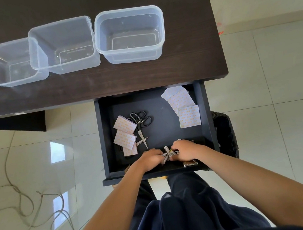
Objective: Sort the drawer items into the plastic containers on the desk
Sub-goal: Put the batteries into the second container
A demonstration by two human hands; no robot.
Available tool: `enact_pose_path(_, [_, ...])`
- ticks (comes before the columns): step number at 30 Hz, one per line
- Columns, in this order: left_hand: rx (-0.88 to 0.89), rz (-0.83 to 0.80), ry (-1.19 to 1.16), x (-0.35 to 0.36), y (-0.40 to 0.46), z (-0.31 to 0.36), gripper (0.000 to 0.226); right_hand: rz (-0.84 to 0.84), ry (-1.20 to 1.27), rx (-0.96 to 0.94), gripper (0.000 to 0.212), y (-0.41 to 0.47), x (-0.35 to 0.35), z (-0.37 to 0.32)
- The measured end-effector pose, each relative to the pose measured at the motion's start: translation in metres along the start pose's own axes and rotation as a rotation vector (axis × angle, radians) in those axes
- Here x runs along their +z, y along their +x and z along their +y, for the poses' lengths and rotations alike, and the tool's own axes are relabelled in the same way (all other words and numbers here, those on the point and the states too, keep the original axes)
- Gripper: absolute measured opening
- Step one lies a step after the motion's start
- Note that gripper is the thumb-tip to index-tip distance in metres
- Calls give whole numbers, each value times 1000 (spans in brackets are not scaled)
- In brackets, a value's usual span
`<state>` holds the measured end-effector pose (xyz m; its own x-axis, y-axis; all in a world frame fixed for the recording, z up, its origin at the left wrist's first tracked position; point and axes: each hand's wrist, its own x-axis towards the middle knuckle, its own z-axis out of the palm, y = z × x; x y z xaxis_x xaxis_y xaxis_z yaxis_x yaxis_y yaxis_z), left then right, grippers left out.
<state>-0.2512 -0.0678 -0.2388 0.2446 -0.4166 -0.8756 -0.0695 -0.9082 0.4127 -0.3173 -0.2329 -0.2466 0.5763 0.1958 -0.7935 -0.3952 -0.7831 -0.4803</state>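
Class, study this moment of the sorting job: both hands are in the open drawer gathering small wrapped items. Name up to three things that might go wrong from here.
1. Both the left hand and right hand pinch one loose cluster of small wrapped items; some may drop on the lift.
2. The scissors lie partly open near the left hand, so a reach could meet the blades.
3. The containers stand crowded, the middle ones overlapping, so placing items could nudge one.

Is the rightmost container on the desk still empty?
Empty: the rightmost container shows only its bare clear bottom; both hands work in the drawer.
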Motion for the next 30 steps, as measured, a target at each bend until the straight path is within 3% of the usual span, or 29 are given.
enact_pose_path(13, [110,75,150,1,0,-9,17,-60,64,-13,14,-4,-3,-8])
enact_pose_path(16, [132,79,145,-2,0,-10,11,-75,54,-13,21,-1,-1,-9])
enact_pose_path(19, [128,38,115,-7,0,-9,11,-79,59,-11,18,0,-2,-10])
enact_pose_path(24, [58,-50,169,-15,-2,-6,35,-75,67,9,25,-2,-3,-11])
enact_pose_path(30, [73,-50,156,-15,-9,-3,21,-10,119,34,19,-6,-5,-10])
